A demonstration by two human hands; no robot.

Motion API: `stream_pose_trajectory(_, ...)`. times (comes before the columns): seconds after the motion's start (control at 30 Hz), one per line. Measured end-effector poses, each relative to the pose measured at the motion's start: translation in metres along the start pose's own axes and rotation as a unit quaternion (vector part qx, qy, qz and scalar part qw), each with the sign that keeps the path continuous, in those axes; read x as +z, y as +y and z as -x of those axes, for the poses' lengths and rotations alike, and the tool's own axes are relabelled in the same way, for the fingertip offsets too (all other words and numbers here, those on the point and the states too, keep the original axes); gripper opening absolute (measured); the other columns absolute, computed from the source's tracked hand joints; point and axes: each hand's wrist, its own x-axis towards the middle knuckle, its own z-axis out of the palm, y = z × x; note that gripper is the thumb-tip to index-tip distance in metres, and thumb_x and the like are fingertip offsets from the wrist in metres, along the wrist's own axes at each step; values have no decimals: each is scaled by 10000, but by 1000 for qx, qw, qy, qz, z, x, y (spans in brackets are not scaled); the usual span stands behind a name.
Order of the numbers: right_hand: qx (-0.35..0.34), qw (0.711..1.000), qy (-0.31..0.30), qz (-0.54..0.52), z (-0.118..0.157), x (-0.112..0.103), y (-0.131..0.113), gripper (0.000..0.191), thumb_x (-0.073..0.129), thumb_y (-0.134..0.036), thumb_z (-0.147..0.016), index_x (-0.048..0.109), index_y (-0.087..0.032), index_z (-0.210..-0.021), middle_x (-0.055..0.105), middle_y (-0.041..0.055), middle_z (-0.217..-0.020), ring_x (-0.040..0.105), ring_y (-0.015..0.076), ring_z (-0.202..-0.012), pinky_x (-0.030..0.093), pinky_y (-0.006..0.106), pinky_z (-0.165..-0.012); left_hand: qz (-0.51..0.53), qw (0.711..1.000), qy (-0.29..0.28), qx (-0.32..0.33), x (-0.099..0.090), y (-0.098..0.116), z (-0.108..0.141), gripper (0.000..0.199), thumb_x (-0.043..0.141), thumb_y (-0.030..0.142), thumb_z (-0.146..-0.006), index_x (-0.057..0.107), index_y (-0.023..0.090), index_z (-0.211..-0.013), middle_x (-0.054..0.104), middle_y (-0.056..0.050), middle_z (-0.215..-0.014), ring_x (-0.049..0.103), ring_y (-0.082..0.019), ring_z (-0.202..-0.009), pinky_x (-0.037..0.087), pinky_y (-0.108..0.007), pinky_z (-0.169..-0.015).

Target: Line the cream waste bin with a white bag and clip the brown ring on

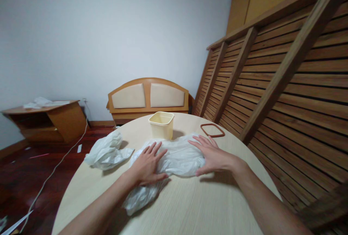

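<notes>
A crumpled white plastic bag [179, 159] lies spread on the round table, in the middle of the head view. My left hand [148, 164] rests on the left part of it, fingers apart and pointing forward. At the bag's right end is my right hand [210, 153], its fingers spread and the thumb near the bag's front edge. Just behind the bag stands a pale yellow square plastic container [161, 128] with an open top. A brown square ring [221, 134] lies flat to its right. Another crumpled white plastic bag [106, 151] sits on the left.
The round light-wood table [206, 206] has its curved edge on both sides. Wooden slatted panels [272, 79] lean at the right. A headboard [148, 95] stands behind, and a low desk [65, 119] at the left. A cable [58, 166] runs along the floor.
</notes>
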Motion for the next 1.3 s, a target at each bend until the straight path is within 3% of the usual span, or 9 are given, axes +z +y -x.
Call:
stream_pose_trajectory(0.2, -21, 999, -30, -36, -17, 12, -35, 1299, 719, -772, -594, 159, -156, -1591, 74, 174, -1654, 36, 347, -1525, 5, 512, -1224, 10, 999, -5, 30, -1, 3, 0, 795, 573, 686, -790, 520, 193, -1411, 666, -145, -1268, 583, -345, -1193, 310, -535, -1129)
stream_pose_trajectory(0.43, -37, 995, -74, -59, -26, 32, -19, 1300, 699, -782, -614, 106, -169, -1595, 132, 150, -1650, 141, 349, -1511, 47, 535, -1219, 4, 999, -15, 49, -1, 13, 1, 762, 550, 699, -794, 561, 185, -1357, 702, -156, -1132, 634, -355, -1069, 445, -503, -971)
stream_pose_trajectory(0.6, -26, 998, -48, -35, -23, 26, -22, 1063, 708, -733, -670, 354, -228, -1537, 461, 152, -1506, 379, 393, -1383, 221, 575, -1150, -18, 999, 11, 39, -9, 18, -1, 808, 603, 707, -749, 543, 190, -1367, 636, -169, -1214, 601, -364, -1098, 440, -515, -968)
stream_pose_trajectory(0.73, -34, 999, -16, -2, -20, 21, -29, 844, 734, -662, -699, 553, -211, -1389, 600, 158, -1322, 493, 376, -1258, 316, 557, -1092, 13, 996, 34, 77, -12, 25, -16, 1088, 652, 748, -679, 291, 174, -1529, 386, -194, -1539, 420, -369, -1365, 326, -500, -1117)
stream_pose_trajectory(0.83, -49, 999, 13, 3, -20, 23, -31, 747, 762, -626, -681, 626, -157, -1246, 603, 172, -1299, 516, 356, -1227, 375, 511, -1065, 31, 996, -11, 83, -5, 30, -33, 1278, 683, 768, -624, 120, 112, -1565, 224, -246, -1610, 276, -379, -1469, 258, -488, -1168)
stream_pose_trajectory(0.93, -86, 996, 30, -4, -22, 30, -29, 811, 762, -627, -672, 579, -124, -1281, 469, 201, -1474, 387, 351, -1385, 292, 481, -1155, 37, 995, -55, 70, 3, 32, -46, 1320, 719, 726, -620, 59, 79, -1562, 212, -270, -1605, 276, -389, -1470, 271, -474, -1167)
stream_pose_trajectory(1.0, -101, 994, 27, -8, -24, 35, -27, 866, 745, -621, -689, 523, -107, -1350, 402, 214, -1529, 317, 340, -1442, 218, 469, -1200, 47, 994, -89, 54, 6, 31, -52, 1260, 724, 672, -667, 63, 76, -1559, 332, -276, -1555, 404, -380, -1404, 327, -461, -1137)
stream_pose_trajectory(1.1, -106, 994, 30, -16, -27, 39, -27, 821, 726, -576, -727, 495, -133, -1379, 496, 191, -1457, 408, 325, -1386, 198, 472, -1206, 47, 993, -102, 36, 7, 27, -55, 1060, 711, 564, -751, 182, 91, -1538, 499, -253, -1443, 532, -366, -1294, 402, -447, -1078)
stream_pose_trajectory(1.3, -90, 995, 49, 13, -30, 31, -20, 554, 676, -434, -813, 594, -169, -1293, 638, 147, -1246, 539, 306, -1201, 355, 440, -1087, 35, 991, -127, 34, 2, 20, -57, 396, 654, 347, -802, 632, 150, -1145, 713, -157, -1118, 693, -309, -1009, 527, -363, -846)
